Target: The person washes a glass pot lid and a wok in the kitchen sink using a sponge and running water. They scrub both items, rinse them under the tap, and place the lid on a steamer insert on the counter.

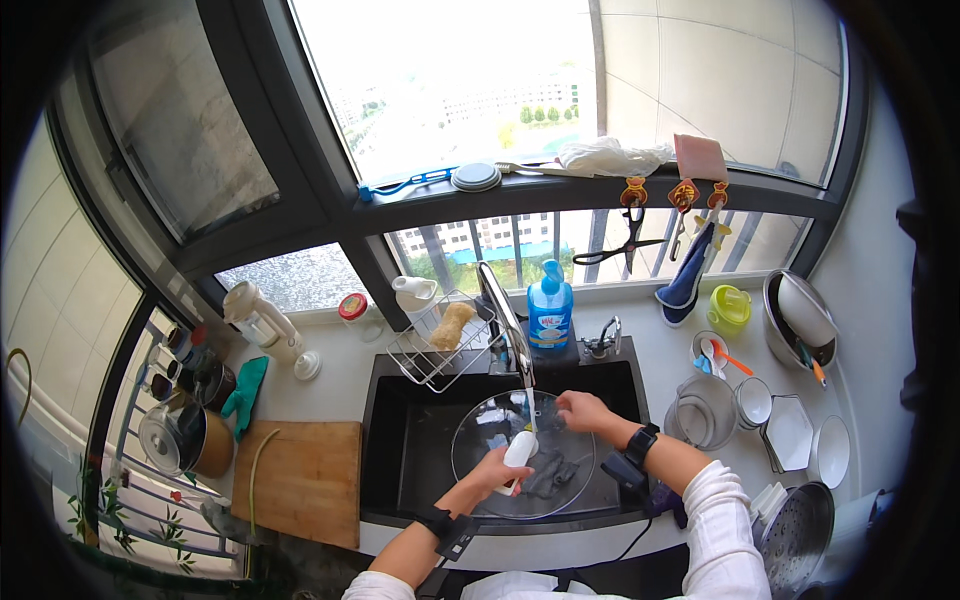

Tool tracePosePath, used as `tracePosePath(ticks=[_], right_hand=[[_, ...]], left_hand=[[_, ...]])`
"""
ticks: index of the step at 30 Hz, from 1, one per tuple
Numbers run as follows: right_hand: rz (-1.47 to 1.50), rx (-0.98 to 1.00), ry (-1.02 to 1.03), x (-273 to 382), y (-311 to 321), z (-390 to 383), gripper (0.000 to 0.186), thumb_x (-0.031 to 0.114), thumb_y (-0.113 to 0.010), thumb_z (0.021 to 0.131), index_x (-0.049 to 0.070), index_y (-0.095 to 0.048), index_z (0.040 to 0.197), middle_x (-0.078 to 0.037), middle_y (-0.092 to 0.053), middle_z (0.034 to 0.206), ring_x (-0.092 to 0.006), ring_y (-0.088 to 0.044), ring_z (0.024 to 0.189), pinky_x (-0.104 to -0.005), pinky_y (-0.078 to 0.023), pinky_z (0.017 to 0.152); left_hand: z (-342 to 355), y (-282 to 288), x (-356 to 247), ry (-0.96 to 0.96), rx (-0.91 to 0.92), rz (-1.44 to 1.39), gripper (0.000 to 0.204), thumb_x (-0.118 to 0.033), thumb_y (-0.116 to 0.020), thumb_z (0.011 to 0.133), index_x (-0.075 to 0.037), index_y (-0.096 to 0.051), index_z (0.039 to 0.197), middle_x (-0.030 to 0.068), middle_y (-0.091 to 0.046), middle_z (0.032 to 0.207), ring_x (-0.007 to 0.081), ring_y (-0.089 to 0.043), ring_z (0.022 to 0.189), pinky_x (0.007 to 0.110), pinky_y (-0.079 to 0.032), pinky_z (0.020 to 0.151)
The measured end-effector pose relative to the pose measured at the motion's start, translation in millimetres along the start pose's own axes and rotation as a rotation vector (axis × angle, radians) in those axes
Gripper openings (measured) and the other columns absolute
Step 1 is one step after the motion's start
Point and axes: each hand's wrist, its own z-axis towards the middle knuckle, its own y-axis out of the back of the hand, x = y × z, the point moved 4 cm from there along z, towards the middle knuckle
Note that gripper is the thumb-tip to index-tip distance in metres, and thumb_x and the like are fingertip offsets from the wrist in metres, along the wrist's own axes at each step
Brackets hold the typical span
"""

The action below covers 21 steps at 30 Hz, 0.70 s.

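Observation:
In the sink (400, 460), a round clear glass lid (478, 430) lies beneath the tap (510, 320), whose water runs onto it. My left hand (498, 470) is closed around a white oblong object (518, 450) over the middle of the lid, under the stream; I cannot make out exactly what it is. My right hand (578, 410) has its fingers curled at the lid's upper right rim, gripping it. A dark cloth-like shape (548, 478) shows through the glass.
A cutting board (295, 480), green glove (243, 395) and pots (208, 440) are left. A wire rack with a sponge (450, 325) and blue soap bottle (548, 315) stand behind. Bowls (828, 448), cups, spoons and a steel basin (775, 310) crowd the right counter; scissors (630, 245) hang from the window frame.

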Motion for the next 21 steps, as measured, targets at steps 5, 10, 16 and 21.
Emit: tracePosePath(ticks=[5,10,16,21], right_hand=[[0.072,0.233,-0.548,-64.5,5.6,-30.1,0.027,0.022,-0.060,0.084,-0.002,-0.058,0.097,-0.018,-0.064,0.087,-0.0275,-0.065,0.078,-0.0377,-0.053,0.071],[1.028,0.083,-0.818,-73.8,0.9,-65.6,0.020,0.021,-0.048,0.094,0.003,-0.056,0.095,-0.011,-0.065,0.091,-0.0227,-0.065,0.078,-0.0320,-0.055,0.064],[1.165,-0.220,-0.744,-35.6,9.7,-106.2,0.014,0.017,-0.045,0.095,0.005,-0.050,0.095,-0.011,-0.063,0.093,-0.0198,-0.064,0.077,-0.0317,-0.055,0.064],[1.228,-0.464,-0.737,-11.6,6.4,-137.2,0.011,0.017,-0.047,0.094,0.006,-0.050,0.092,-0.011,-0.062,0.094,-0.0213,-0.063,0.082,-0.0335,-0.055,0.069]], left_hand=[[-2.4,2.5,6.8,-0.079,0.116,0.003,0.037,-0.006,-0.065,0.076,0.001,-0.045,0.106,0.0053,-0.056,0.071,0.0125,-0.055,0.046,0.025,-0.045,0.042],[18.1,11.2,23.5,-0.084,0.234,0.105,0.041,-0.010,-0.066,0.076,-0.002,-0.045,0.110,0.0059,-0.056,0.075,0.0132,-0.056,0.052,0.025,-0.046,0.046],[70.0,29.2,50.6,-0.216,0.125,0.612,0.053,-0.018,-0.074,0.068,-0.002,-0.051,0.112,0.0123,-0.060,0.097,0.0230,-0.059,0.087,0.035,-0.047,0.077],[91.0,36.4,61.6,-0.338,-0.053,0.569,0.054,-0.018,-0.077,0.065,-0.003,-0.055,0.111,0.0135,-0.062,0.100,0.0254,-0.060,0.094,0.035,-0.046,0.084]])
